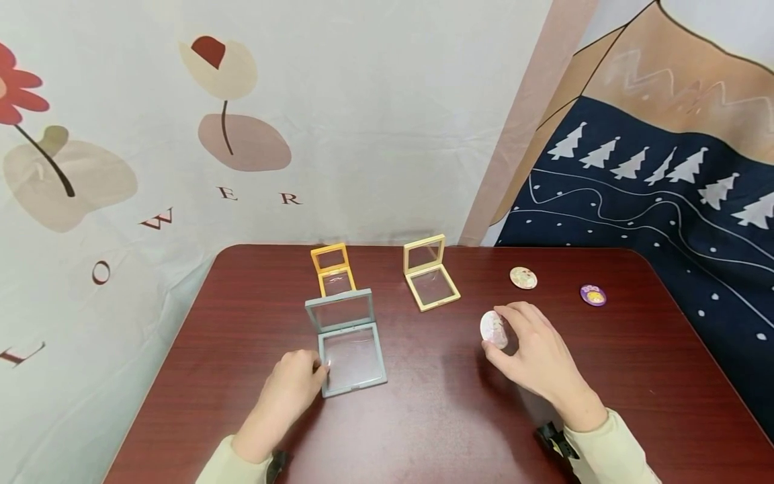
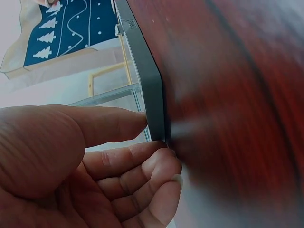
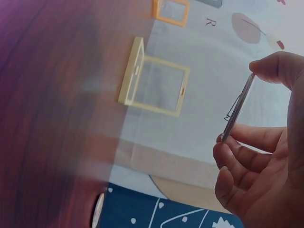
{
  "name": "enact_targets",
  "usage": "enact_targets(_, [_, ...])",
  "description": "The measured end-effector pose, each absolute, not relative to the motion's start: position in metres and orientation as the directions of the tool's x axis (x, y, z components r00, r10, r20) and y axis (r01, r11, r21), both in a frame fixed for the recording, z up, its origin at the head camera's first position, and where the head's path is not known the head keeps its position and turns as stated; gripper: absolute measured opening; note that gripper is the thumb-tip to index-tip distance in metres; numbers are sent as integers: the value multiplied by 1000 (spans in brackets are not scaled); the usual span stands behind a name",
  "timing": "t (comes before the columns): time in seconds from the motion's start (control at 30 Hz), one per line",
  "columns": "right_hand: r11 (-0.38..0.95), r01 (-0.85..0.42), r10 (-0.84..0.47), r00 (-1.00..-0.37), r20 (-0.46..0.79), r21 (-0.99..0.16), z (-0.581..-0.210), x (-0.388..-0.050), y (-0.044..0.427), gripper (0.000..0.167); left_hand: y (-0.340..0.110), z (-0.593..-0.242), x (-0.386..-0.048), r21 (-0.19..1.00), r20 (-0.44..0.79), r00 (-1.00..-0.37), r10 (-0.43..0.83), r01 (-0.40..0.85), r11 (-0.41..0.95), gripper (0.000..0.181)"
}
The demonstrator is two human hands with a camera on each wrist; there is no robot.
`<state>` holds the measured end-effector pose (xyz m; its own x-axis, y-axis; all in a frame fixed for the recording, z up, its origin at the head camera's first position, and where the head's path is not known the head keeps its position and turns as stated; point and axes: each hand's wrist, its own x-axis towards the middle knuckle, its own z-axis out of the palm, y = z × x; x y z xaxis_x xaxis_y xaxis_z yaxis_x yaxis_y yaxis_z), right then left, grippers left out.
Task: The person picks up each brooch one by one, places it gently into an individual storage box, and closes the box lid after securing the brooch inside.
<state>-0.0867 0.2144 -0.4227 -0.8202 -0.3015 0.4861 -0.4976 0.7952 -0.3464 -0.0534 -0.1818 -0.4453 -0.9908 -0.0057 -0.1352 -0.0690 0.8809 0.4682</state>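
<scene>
Pinching a pale round badge (image 1: 492,329) by opposite points of its rim with the right hand (image 1: 535,349), coming in from about 4 o'clock of it; seemingly held so to leave the printed face uncovered and avoid the wire pin (image 3: 232,108) on the back. Held above the tabletop (image 1: 417,437), tilted, with thumb and fingers parted only by the badge's breadth. Gripping the grey hinged frame (image 1: 352,356) at its left edge, near the front corner, between thumb and curled fingers of the left hand (image 1: 293,380), from about 8 o'clock; probably to steady something so light. Standing with lids raised: the grey frame, the orange frame (image 1: 334,271) just behind at about 12 o'clock, and the cream frame (image 1: 426,270) between 1 and 2 o'clock, perhaps to keep the clear panels reachable. Lying apart from the held badge: a cream badge (image 1: 523,277) at 1 o'clock, a purple badge (image 1: 593,295) between 2 and 3.
</scene>
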Motion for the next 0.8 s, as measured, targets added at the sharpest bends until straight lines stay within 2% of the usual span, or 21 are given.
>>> enact_targets(0.33, [777,-525,-327,-808,490,-348,-422,-83,201,47,-168,-444,-52,467,-137,-990,16,-50,883,38])
enact_targets(0.8, [750,-568,-369,-784,500,-337,-422,-78,188,46,-150,-445,-50,464,-102,-992,71,16,886,43])
